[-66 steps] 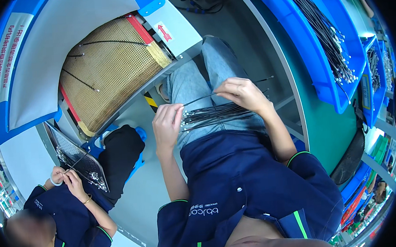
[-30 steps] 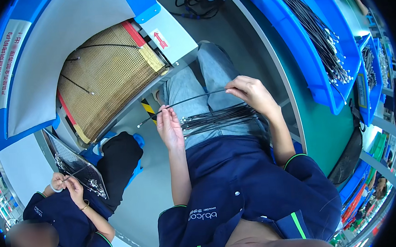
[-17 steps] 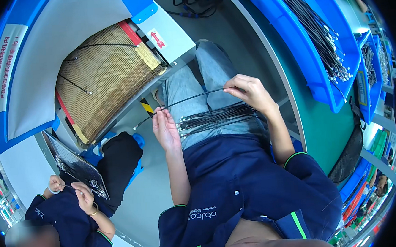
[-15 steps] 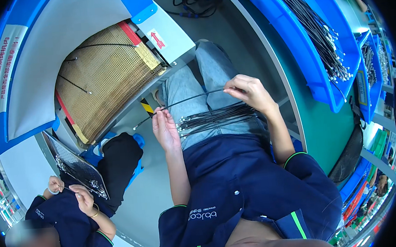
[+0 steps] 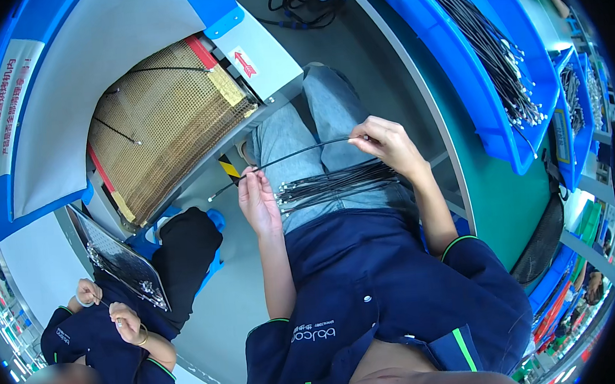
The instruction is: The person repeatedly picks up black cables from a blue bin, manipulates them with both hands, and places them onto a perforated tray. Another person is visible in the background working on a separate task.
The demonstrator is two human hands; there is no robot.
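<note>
Over grey floor (image 5: 243, 268), cable tip (image 5: 212, 199) beyond left hand (image 5: 258, 201)

Cable bundle (image 5: 339, 181) laid across lap (image 5: 280, 133); loose cables (image 5: 116, 129) spread on belt (image 5: 174, 123), L; bin (image 5: 455, 64) w/ more cables (image 5: 479, 44) set R.

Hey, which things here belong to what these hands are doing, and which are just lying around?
In use:
left hand, right hand;
black cable between them;
likely the cable bundle on the lap, perhaps the blue bin.

Probably just around:
cords beyond the knees;
striped floor tape;
co-worker's tray.
</note>
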